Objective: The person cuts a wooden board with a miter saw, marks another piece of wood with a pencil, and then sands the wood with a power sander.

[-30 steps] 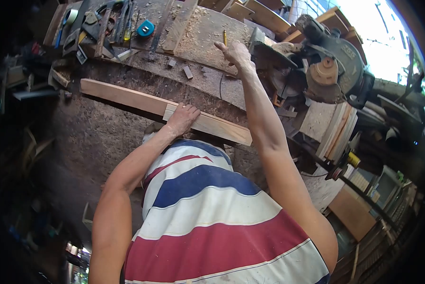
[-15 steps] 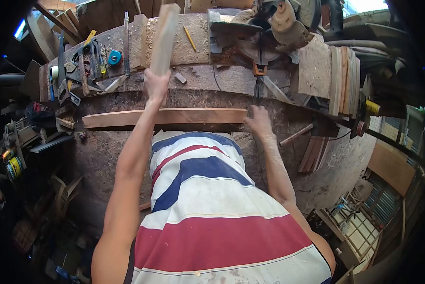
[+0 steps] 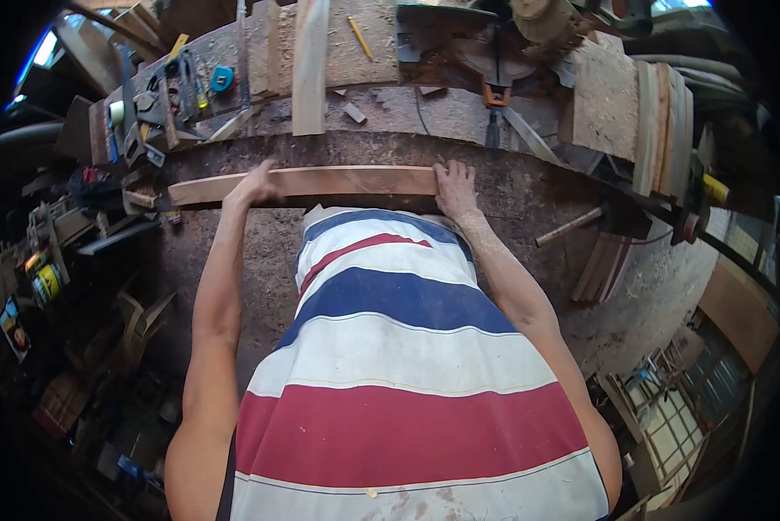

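Observation:
A long wooden board (image 3: pixel 355 181) lies crosswise just in front of my apron. My left hand (image 3: pixel 253 185) is over its left part, thumb and fingers apart across the board's width. At the right end, my right hand (image 3: pixel 456 186) has its fingers bent over the board and grips it. Further forward, a paler wooden plank (image 3: pixel 310 74) rests on the workbench, its near end jutting toward me and no hand on it. A small wood offcut (image 3: pixel 354 113) lies to the right of that plank.
A miter saw (image 3: pixel 494 61) stands at the back right, beside stacked boards (image 3: pixel 659 130). On the bench's left are hand tools and a blue tape measure (image 3: pixel 222 79). A yellow pencil (image 3: pixel 360 37) lies near the plank. A rod (image 3: pixel 569 226) sticks out at right.
My left hand has let go of the paler plank, now lying on the bench, and has come down to the long board. My right hand has closed on that board's right end. The view has shifted.

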The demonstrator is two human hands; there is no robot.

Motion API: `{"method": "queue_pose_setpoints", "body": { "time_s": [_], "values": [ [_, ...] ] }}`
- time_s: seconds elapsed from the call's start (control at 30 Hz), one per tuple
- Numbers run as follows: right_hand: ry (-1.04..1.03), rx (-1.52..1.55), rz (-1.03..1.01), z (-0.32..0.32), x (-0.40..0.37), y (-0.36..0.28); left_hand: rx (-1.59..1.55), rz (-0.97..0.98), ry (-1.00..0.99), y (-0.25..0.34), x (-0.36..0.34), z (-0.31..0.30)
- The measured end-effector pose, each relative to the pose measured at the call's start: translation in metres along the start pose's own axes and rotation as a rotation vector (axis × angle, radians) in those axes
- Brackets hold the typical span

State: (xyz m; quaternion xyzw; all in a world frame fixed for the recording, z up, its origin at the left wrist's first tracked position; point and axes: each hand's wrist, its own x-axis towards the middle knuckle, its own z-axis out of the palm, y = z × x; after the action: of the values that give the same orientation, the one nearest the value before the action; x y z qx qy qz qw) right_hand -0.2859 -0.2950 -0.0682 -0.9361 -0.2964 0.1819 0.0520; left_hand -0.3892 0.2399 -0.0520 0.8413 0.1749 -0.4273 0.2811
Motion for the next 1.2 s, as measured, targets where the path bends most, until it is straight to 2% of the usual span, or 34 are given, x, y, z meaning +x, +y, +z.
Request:
{"method": "queue_pose_setpoints", "body": {
  "time_s": [0.03, 0.07, 0.1, 0.13, 0.2, 0.27, 0.3, 0.4, 0.5, 0.6, 0.67, 0.7, 0.8, 0.93, 1.0, 1.07, 1.2],
  "values": [
    [-0.016, 0.003, 0.029, -0.002, -0.004, -0.005, 0.398, -0.042, 0.118, -0.003, -0.018, 0.009],
    [-0.006, -0.033, 0.030, 0.003, -0.010, -0.010, 0.524, -0.040, 0.178, 0.015, -0.044, 0.004],
    [0.027, -0.086, 0.042, 0.005, -0.007, -0.009, 0.466, 0.111, 0.405, -0.036, -0.025, 0.033],
    [-0.001, -0.105, 0.048, 0.002, -0.009, -0.009, 0.501, 0.184, 0.566, -0.055, -0.016, 0.048],
    [0.023, -0.048, 0.015, -0.006, -0.019, -0.008, 0.644, 0.239, 0.640, -0.057, -0.017, 0.043],
    [-0.006, -0.034, 0.023, -0.024, -0.027, -0.009, 0.613, 0.169, 0.456, -0.037, -0.033, 0.026],
    [0.001, -0.047, 0.027, -0.039, -0.026, 0.000, 0.605, 0.220, 0.452, -0.029, -0.044, 0.023],
    [0.053, -0.074, 0.055, -0.097, -0.039, 0.039, 0.586, 0.429, 0.466, 0.037, -0.083, -0.006],
    [0.174, -0.199, 0.116, -0.161, -0.033, 0.107, 0.424, 0.546, 0.611, 0.133, -0.106, -0.026],
    [0.229, -0.230, 0.238, -0.192, 0.002, 0.191, 0.376, 0.600, 0.723, 0.204, -0.058, -0.042],
    [0.235, -0.311, 0.360, -0.208, 0.035, 0.243, 0.302, 0.763, 0.809, 0.258, -0.016, -0.058],
    [0.228, -0.294, 0.398, -0.216, 0.050, 0.270, 0.298, 0.699, 0.773, 0.280, 0.005, -0.065],
    [0.276, -0.233, 0.504, -0.224, 0.088, 0.332, 0.350, 0.715, 0.789, 0.333, 0.067, -0.089],
    [0.298, -0.148, 0.636, -0.218, 0.123, 0.356, 0.362, 0.693, 0.840, 0.361, 0.102, -0.101],
    [0.261, -0.161, 0.664, -0.209, 0.130, 0.359, 0.422, 0.645, 0.913, 0.355, 0.101, -0.102],
    [0.294, -0.220, 0.609, -0.206, 0.127, 0.363, 0.477, 0.571, 0.994, 0.338, 0.099, -0.109],
    [0.312, -0.208, 0.601, -0.208, 0.119, 0.371, 0.423, 0.435, 0.828, 0.327, 0.108, -0.118]
  ]
}}
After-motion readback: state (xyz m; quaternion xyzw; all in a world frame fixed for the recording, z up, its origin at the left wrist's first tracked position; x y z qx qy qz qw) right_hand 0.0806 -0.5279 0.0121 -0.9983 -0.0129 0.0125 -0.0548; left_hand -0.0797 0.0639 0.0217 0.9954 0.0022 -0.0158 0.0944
